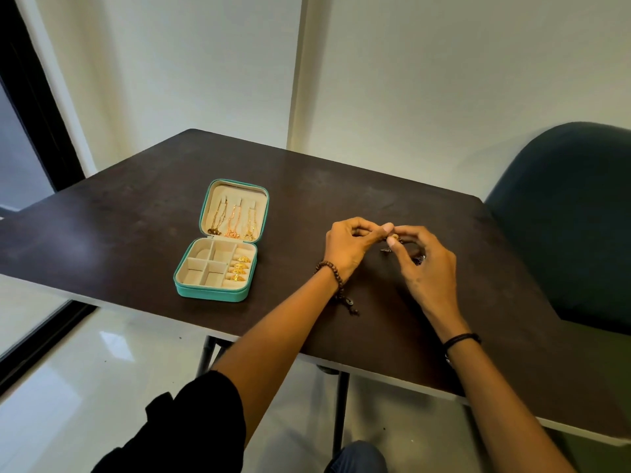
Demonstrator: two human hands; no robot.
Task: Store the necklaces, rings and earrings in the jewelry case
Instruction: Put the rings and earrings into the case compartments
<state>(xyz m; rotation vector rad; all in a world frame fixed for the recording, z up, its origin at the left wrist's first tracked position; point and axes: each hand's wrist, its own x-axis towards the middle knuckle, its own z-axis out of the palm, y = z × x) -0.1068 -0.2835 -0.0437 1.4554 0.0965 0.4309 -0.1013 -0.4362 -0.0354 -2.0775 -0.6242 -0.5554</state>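
A dark brown worktop (136,233) fills the middle of the view, with a dark teal chair (573,216) off to the right of the fingers, at the worktop's right end. Well to the left of the fingers, a teal jewelry case (211,292) lies open on the worktop, its lid tilted back and its cream lining showing. The left hand (345,247) and right hand (426,268) are raised just above the worktop and meet fingertip to fingertip. The left wrist wears a brown beaded bracelet (329,268) and the right wrist a thin black band (461,337). Three necklaces (232,220) hang side by side inside the case lid, far left of the fingers and slightly beyond them. Three gold rings (240,268) sit in a row in the right-hand slot of the case base; the square compartments beside them show only lining. The fingers (386,228) of both hands are curled in and pinch a small gold piece (395,237) between them, thumb and forefinger of each hand closing on it from either side; it is too small to tell what kind of jewelry it is. Just below the fingers, one or two small dark items lie on the worktop, mostly hidden by the right hand.
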